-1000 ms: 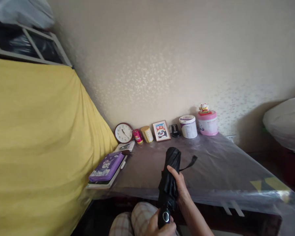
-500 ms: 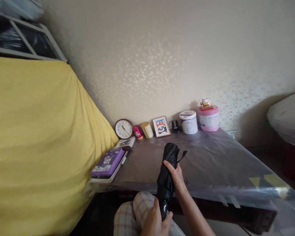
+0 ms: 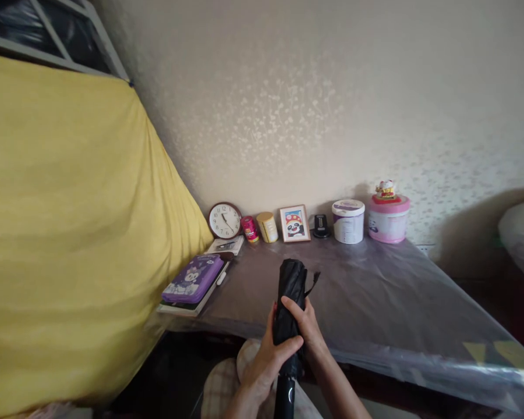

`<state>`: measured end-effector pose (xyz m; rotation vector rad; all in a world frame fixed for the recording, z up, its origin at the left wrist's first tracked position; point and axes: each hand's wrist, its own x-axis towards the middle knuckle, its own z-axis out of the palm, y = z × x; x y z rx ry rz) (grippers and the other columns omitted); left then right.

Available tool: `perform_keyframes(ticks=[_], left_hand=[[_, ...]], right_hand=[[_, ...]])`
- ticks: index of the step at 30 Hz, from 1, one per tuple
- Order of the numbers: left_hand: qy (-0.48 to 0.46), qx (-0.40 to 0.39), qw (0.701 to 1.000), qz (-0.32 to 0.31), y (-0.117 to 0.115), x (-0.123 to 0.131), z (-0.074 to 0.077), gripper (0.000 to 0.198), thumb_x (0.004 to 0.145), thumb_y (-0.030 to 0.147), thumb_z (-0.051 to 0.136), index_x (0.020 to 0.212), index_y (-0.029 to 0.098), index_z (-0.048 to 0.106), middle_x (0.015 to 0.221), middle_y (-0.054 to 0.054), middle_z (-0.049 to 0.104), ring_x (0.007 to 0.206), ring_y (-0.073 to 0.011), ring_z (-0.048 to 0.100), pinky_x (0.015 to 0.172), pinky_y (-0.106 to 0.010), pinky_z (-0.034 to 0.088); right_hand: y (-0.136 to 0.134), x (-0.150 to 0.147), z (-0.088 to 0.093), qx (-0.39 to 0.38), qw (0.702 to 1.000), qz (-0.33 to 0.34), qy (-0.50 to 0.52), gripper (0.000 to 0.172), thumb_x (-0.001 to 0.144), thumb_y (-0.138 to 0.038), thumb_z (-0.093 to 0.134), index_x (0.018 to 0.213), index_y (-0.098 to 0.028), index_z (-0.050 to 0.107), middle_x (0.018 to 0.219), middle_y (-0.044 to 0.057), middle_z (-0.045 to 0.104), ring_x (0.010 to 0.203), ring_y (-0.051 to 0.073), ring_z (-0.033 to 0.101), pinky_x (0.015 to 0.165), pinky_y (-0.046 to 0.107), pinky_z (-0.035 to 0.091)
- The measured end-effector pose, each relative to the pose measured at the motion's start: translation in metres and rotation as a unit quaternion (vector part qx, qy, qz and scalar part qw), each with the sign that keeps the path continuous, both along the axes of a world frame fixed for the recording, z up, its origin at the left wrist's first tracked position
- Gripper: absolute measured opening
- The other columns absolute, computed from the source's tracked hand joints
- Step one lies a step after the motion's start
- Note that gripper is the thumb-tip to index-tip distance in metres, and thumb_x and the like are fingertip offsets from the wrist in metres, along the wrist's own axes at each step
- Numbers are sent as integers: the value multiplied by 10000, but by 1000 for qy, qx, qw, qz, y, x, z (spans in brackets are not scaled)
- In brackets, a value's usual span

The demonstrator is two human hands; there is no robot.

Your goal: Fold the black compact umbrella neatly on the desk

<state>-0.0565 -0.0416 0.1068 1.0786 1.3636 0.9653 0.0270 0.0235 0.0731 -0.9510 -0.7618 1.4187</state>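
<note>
A folded black umbrella (image 3: pixel 291 273) stands nearly upright over my lap, its handle (image 3: pixel 284 396) pointing down toward me. My left hand (image 3: pixel 268 355) is wrapped round the lower part of its rolled canopy, thumb across the front. Higher up, my right hand (image 3: pixel 303 326) grips the canopy from the right with the thumb on the front. A loose black strap (image 3: pixel 313 283) sticks out on the right near the top. Both palms are hidden behind the fabric.
Beyond my hands is a plastic-covered table (image 3: pixel 375 297). Along the wall stand a clock (image 3: pixel 225 220), a red can (image 3: pixel 250 229), a framed panda picture (image 3: pixel 294 223) and tubs (image 3: pixel 348 222). A purple case (image 3: pixel 193 279) lies at left, beside a yellow cloth (image 3: pixel 78 233).
My left hand has moved up from the umbrella's handle to the canopy, close to my right hand. The umbrella is more upright, and the view has shifted slightly.
</note>
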Motion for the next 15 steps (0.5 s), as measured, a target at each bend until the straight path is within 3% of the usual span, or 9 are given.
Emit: perform_keyframes(ticks=[1,3,5,7,11,15], left_hand=[[-18,-1,1000,-1,1,-1,-2,912,737,336,594,1425,260,-1,1152,-60,608,565,-130,627,505,-257,510],[-44,19,999,1,3,-4,-7,947,710,298,622,1429,232,10,1140,-53,617,708,-159,655,575,-249,527],[-44,46,998,3,6,-8,-12,885,708,264,621,1428,213,110,1151,-43,614,923,-185,628,701,-230,520],[-22,62,998,7,9,-10,-15,784,718,241,602,1406,222,228,1145,-24,621,989,-185,601,755,-216,499],[0,61,998,19,13,-15,-18,671,724,238,577,1351,269,343,1066,18,657,896,-172,629,697,-213,500],[-39,30,998,32,18,-20,-23,590,715,254,578,1280,276,410,920,31,686,734,-155,647,618,-223,504]], right_hand=[[1,-2,-1,2,1000,-2,-7,498,613,-400,723,1027,-166,573,856,17,675,792,196,631,693,276,513],[5,-4,-3,10,1000,-8,-22,531,617,-401,723,1066,-170,557,906,27,673,832,207,629,723,285,509],[8,-6,-4,27,999,-11,-38,571,629,-399,718,1119,-174,530,961,36,666,874,213,623,761,294,501],[10,-7,-5,46,997,-12,-59,608,651,-399,705,1179,-184,492,1030,41,649,938,215,606,819,302,483],[11,-8,-6,71,990,-37,-119,663,669,-396,695,1257,-211,450,1203,40,576,1107,216,522,955,309,398],[14,-6,-13,93,984,-50,-146,562,719,-428,637,1227,-224,512,1232,30,565,1177,219,469,996,314,354]])
